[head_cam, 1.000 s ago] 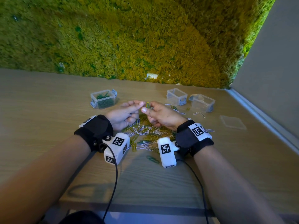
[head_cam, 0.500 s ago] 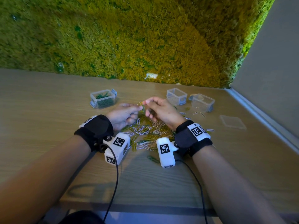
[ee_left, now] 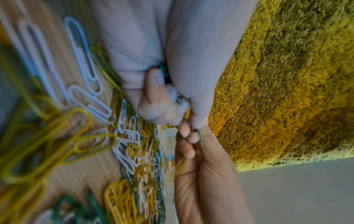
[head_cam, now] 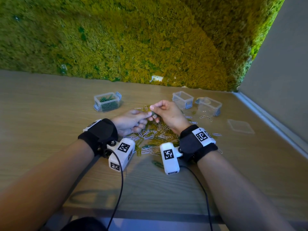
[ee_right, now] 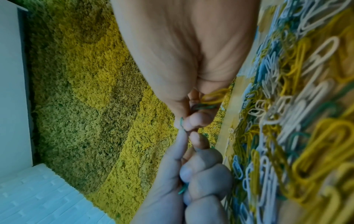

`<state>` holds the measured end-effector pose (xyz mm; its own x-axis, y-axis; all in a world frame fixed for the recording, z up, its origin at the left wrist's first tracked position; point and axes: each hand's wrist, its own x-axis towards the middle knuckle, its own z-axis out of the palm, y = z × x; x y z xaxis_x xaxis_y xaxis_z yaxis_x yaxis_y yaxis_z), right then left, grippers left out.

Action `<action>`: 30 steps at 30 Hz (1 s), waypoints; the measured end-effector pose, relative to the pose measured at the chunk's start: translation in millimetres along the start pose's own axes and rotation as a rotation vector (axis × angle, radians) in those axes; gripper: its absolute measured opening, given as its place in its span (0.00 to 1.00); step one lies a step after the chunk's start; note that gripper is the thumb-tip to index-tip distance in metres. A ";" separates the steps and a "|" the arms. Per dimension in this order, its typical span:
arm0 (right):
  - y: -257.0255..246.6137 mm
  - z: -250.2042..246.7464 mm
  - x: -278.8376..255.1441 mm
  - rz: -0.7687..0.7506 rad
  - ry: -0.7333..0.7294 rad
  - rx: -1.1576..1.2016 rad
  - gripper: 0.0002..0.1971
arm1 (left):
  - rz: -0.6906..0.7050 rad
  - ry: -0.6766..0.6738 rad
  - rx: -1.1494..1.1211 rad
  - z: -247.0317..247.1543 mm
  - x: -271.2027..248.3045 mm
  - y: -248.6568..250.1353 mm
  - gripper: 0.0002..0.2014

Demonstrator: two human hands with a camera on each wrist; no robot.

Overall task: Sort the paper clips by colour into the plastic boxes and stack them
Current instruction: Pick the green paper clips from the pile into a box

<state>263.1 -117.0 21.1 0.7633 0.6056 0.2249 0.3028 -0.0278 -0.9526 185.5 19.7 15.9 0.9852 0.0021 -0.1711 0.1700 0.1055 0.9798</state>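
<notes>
While both hands meet above the mixed clip pile (head_cam: 156, 135), the left hand (head_cam: 131, 121) and right hand (head_cam: 166, 112) each pinch green paper clips (ee_left: 199, 137), best freed gently before reaching the green-clip box (head_cam: 107, 101).

This is looking like an office or meeting corner: a wood-grain desk (head_cam: 50, 114) is standing against a decorative moss wall (head_cam: 133, 39). A plain grey wall (head_cam: 283, 64) is meeting it on the right.
</notes>
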 end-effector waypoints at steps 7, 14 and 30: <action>-6.6 2.2 -0.1 -0.080 0.038 -0.008 0.06 | -0.117 -0.087 -0.204 1.4 -0.8 1.9 0.12; -9.9 5.2 -0.7 -0.073 -0.045 0.160 0.02 | -0.199 -0.228 -0.443 0.7 -3.2 6.6 0.08; -4.8 -13.4 -5.3 0.072 -0.339 -0.689 0.06 | -0.177 0.004 -1.048 -23.5 6.9 5.1 0.17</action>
<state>265.3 -130.8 27.2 0.6121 0.7907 -0.0136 0.6307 -0.4984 -0.5948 192.7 43.6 17.2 0.9478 -0.0938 -0.3046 0.2066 0.9085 0.3632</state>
